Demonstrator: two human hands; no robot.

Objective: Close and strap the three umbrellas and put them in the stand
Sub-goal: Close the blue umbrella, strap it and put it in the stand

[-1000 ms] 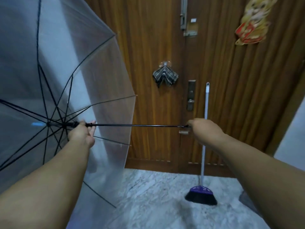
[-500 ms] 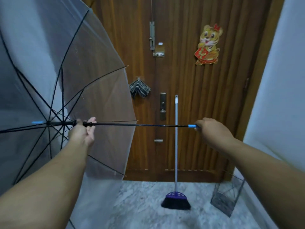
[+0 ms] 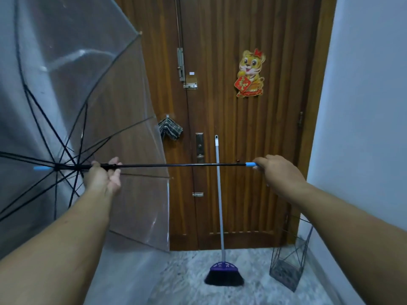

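The umbrella canopy, left of the left hand, runs off the top and left edges, so its full spread cannot be seen. Its ribs near the hub are blurred by motion. The right hand covers the handle; only a short blue stub shows at its fingertips, and the handle's shape cannot be told. How the left hand's fingers lie on the shaft is partly hidden behind the palm. Both forearms are cut off by the bottom edge. Below the right hand, the wire stand is partly hidden behind the right forearm. Behind the canopy the door shows only dimly.
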